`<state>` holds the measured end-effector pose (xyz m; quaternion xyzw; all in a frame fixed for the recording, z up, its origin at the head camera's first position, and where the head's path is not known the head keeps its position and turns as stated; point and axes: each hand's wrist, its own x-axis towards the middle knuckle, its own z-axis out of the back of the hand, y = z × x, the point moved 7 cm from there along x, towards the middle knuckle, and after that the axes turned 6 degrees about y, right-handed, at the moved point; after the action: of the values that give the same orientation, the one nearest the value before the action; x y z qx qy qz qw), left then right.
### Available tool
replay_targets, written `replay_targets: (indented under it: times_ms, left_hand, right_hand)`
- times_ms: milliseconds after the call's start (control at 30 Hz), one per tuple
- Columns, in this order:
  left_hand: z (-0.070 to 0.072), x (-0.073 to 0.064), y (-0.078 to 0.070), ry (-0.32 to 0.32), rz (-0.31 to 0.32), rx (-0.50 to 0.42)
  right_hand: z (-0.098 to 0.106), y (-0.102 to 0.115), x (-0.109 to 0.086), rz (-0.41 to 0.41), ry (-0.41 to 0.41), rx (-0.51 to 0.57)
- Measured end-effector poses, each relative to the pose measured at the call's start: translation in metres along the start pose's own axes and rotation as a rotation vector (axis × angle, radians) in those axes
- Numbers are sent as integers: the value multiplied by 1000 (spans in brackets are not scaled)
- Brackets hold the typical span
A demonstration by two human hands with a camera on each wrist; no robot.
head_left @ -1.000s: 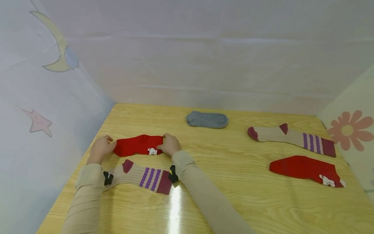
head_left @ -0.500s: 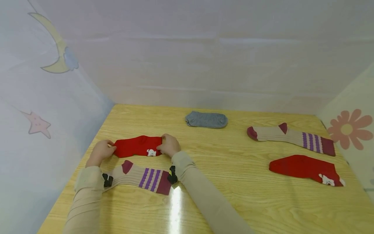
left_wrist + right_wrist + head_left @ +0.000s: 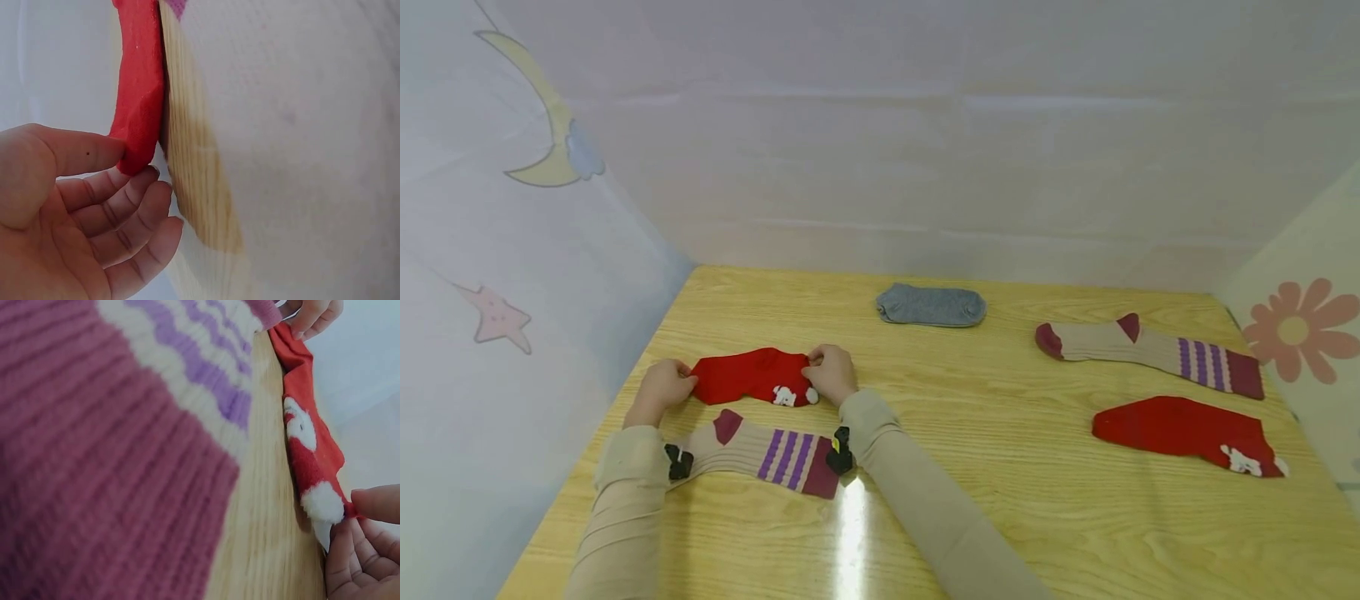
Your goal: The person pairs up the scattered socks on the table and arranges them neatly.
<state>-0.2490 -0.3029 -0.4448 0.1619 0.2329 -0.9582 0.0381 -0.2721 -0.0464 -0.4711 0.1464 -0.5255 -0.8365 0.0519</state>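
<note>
A red sock (image 3: 741,377) with a white animal patch and a white fluffy tuft lies across the left part of the table. At its left end my left hand (image 3: 660,388) pinches the fabric; the left wrist view shows the thumb on one side and fingers on the other of the red sock (image 3: 139,81). My right hand (image 3: 833,372) pinches the other end, beside the white tuft (image 3: 323,503) in the right wrist view. Just below lies a beige sock (image 3: 752,454) with purple stripes and a maroon cuff, its toe partly hidden by the left wrist.
A grey sock (image 3: 931,306) lies near the back edge of the wooden table (image 3: 970,467). To the right are a second striped beige sock (image 3: 1150,348) and a second red sock (image 3: 1180,435). Printed cloth walls (image 3: 925,167) stand behind and at both sides.
My right hand has shifted slightly left along the red sock's end, and the white tuft there, hidden before, now shows. My left hand has dropped slightly and still pinches its end.
</note>
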Motion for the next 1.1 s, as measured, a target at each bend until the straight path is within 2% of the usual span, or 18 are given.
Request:
replay_targets:
  times_ms: [433,633,867,1100]
  left_hand:
    - [9,-5,-3,-75,-9,-54]
    - [16,-8,-7,-116,-41,-48]
    - [25,-11,-15,-148,-86,-49]
    - [29,-13,-22,-153,-98,-45]
  right_hand:
    - [6,0,-1,4,-73,30]
    - [11,4,-3,-18,-61,83]
    - [16,7,-4,-48,-38,226]
    - [22,11,-7,-65,-31,224]
